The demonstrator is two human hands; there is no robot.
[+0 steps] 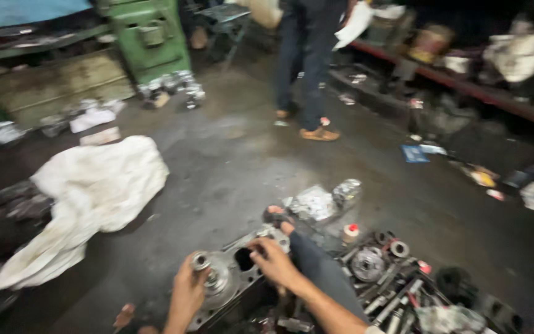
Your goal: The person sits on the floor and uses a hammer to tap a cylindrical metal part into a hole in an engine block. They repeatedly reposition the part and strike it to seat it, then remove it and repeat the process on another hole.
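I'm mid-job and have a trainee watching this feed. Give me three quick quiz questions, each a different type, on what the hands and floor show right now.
1. True or false: the left hand grips a shiny round metal shaft end on the grey cast-metal housing.
2. Multiple choice: the right hand rests at (A) the white crumpled cloth sheet, (B) the housing's dark opening, (C) the green metal machine.
3. Fill in: the tray of loose metal tools and round parts lies to the person's ____ side.

Key: 1 true; 2 B; 3 right.
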